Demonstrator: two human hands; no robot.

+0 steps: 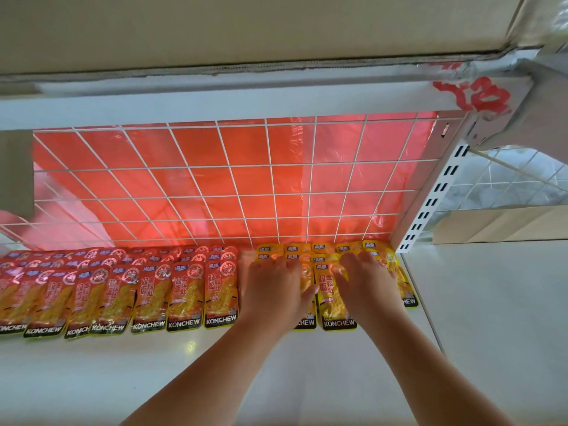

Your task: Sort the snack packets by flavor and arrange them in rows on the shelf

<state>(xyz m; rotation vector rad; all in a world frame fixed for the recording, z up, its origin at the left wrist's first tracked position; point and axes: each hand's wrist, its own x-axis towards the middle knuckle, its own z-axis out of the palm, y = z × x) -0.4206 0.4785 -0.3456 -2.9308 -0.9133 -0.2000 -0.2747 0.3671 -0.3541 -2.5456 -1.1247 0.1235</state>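
Snack packets (336, 299) flat in overlapping rows along the far side of the white shelf (215, 364). Red packets (187, 290) on the left, yellow packets (325, 252) on the right, just beside each other. Palm down on the yellow packets, close to the red ones, the left hand (273, 284), fingers (266, 266) straight and a little apart, gripping nothing. Further right on the same yellow packets, the right hand (365, 281), fingers (356, 263) straight and spread too, pressed flat. Behind the rows, a white wire grid (229, 165) with a red sheet (196, 149) at its back. At the far right, a white post (430, 204) with dark slots.
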